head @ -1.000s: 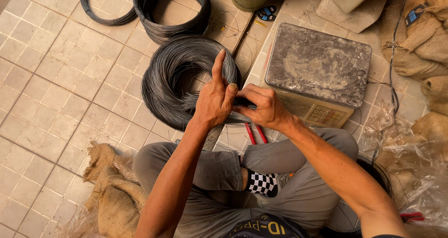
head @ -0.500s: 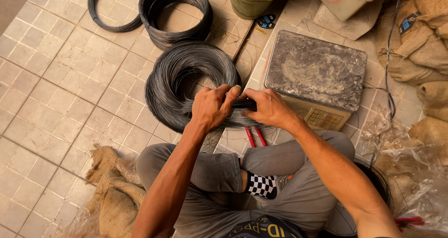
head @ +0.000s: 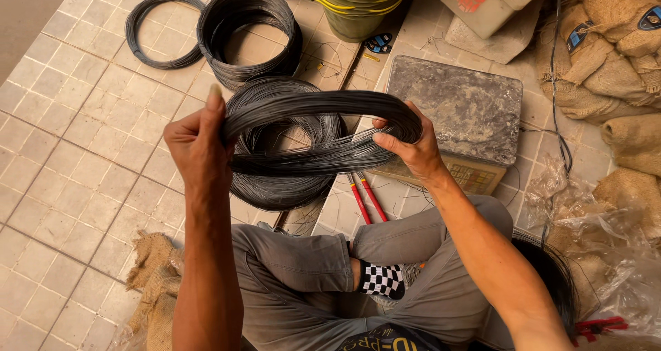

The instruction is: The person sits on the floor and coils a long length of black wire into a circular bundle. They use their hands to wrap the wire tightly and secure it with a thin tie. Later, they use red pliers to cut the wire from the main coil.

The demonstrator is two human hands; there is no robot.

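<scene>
I hold a bundle of thin black wire (head: 320, 132), lifted off the floor and stretched into a flat oval between my hands. My left hand (head: 200, 150) grips its left end, thumb up. My right hand (head: 412, 148) grips its right end. Below it, a larger coil of the same wire (head: 282, 186) lies on the tiled floor in front of my crossed legs.
Two more wire coils lie further away: a thick coil (head: 249, 34) and a thin coil (head: 160, 28). A weighing scale with a grey metal platform (head: 458, 113) stands to the right, red-handled pliers (head: 363, 198) beside it. Burlap sacks (head: 616, 55) at right, stacked buckets (head: 358, 3) at top.
My hands were close together on the coil on the floor. They have moved apart and upward, lifting a bundle of wire and stretching it into an oval.
</scene>
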